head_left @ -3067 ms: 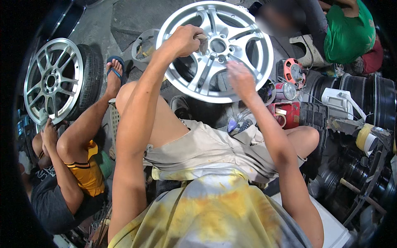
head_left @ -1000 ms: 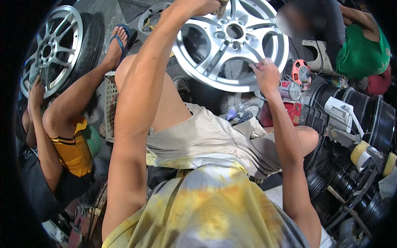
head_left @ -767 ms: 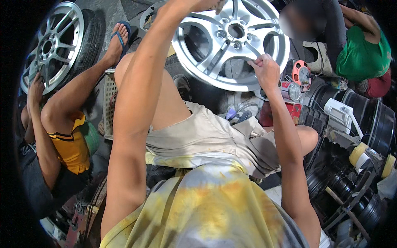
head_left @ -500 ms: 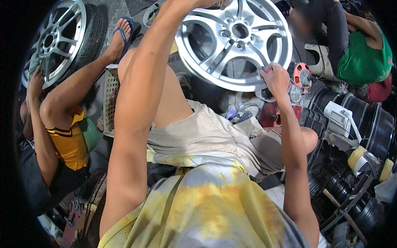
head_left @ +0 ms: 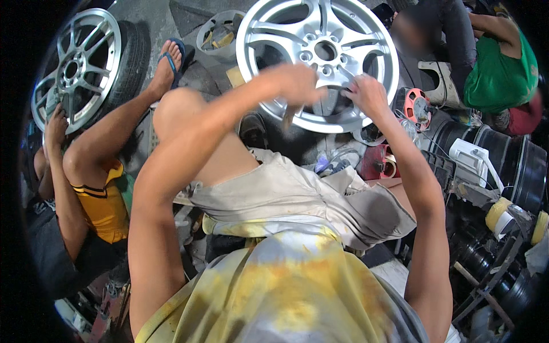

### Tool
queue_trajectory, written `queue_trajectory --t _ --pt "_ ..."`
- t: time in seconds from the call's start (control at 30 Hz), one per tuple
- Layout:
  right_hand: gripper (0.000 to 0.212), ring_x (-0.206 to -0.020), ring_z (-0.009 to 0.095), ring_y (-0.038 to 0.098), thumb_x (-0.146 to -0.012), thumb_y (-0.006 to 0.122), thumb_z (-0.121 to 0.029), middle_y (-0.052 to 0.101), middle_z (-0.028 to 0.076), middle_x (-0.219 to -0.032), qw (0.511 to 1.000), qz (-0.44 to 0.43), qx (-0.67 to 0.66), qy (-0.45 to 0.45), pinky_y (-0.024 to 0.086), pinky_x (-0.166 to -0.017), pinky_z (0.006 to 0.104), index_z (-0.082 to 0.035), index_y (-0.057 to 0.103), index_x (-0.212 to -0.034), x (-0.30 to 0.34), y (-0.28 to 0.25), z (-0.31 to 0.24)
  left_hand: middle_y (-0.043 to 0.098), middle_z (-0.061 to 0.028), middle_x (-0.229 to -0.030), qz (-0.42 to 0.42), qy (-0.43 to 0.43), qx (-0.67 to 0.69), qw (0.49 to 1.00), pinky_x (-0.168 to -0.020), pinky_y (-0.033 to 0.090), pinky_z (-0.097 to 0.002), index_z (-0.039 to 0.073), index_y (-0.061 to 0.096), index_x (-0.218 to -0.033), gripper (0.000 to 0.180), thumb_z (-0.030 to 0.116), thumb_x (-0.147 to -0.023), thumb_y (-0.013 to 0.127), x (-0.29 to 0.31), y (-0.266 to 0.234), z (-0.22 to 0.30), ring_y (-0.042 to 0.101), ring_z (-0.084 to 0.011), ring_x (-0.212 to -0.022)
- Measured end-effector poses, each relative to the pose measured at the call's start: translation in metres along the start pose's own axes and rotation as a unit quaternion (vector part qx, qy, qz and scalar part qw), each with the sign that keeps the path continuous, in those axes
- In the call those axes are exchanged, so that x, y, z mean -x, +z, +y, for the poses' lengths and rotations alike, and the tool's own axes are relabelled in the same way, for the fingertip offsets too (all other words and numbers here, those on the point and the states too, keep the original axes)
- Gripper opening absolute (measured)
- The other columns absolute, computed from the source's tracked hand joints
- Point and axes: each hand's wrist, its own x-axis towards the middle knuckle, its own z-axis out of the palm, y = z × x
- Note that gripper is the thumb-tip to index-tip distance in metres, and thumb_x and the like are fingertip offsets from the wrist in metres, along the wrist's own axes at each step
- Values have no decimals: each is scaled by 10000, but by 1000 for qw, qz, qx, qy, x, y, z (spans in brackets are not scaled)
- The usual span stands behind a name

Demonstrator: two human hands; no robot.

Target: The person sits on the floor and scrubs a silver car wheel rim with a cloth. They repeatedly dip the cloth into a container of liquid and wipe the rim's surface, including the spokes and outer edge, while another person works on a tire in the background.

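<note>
A silver alloy wheel (head_left: 274, 27) with split spokes stands tilted in front of my knees, at the top of the view. My left hand (head_left: 294, 86) is over its lower left part, smeared by motion. A small brownish piece (head_left: 290, 117) shows blurred just below that hand; I cannot tell whether it is held. My right hand (head_left: 369, 96) is at the wheel's lower right spoke, fingers bent and pressed together. What lies between those fingertips, if anything, is too small to make out.
To the left, another person's hand (head_left: 55, 123) touches a second silver wheel (head_left: 111, 51) beside a tyre (head_left: 132, 60). A white bucket (head_left: 226, 51) stands behind my left knee. At right are a person in green (head_left: 497, 74), an orange reel (head_left: 416, 107) and black wheel rims (head_left: 526, 171).
My left hand has come down from the wheel's top edge to its lower left. My right hand has shifted slightly up and left, from the rim to a spoke. The wheel sits slightly lower.
</note>
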Motion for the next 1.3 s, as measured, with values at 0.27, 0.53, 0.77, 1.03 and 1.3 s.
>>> queue_trajectory --t 0.27,0.53,0.77,1.03,1.3 --pt "464 -749 339 688 -878 790 -397 694 224 -809 947 -21 -157 278 530 -693 447 57 692 -864 85 -17 31 718 -178 -945 93 222 -296 924 -724 592 -427 6 754 -840 234 183 -701 822 10 87 6 743 -330 -878" --pt "407 -776 180 710 -994 708 -298 713 144 -1055 741 102 -557 361 627 -707 301 92 677 -1105 84 -12 32 727 -116 -876 38 211 -260 942 -701 583 -451 41 727 -765 149 140 -676 796 6 40 18 736 -332 -844" --pt "258 -954 230 741 -1029 667 -246 722 160 -1060 606 241 -729 207 619 -899 380 9 637 -1018 57 -71 39 621 -69 -863 295 209 -78 929 -702 535 -419 61 672 -894 203 146 -751 787 19 -59 32 640 -286 -820" --pt "239 -1021 264 728 -1047 635 -232 714 181 -1147 603 201 -740 219 586 -948 410 -11 610 -1135 55 -82 35 543 -55 -782 401 164 -48 900 -663 483 -351 65 737 -976 227 105 -763 806 7 -91 40 577 -218 -725" --pt "243 -730 138 685 -968 763 -269 732 73 -988 630 210 -711 233 525 -638 255 -72 629 -1012 66 -79 42 581 -54 -832 346 204 -71 913 -674 505 -363 76 723 -969 227 125 -764 807 13 -71 34 610 -240 -757"
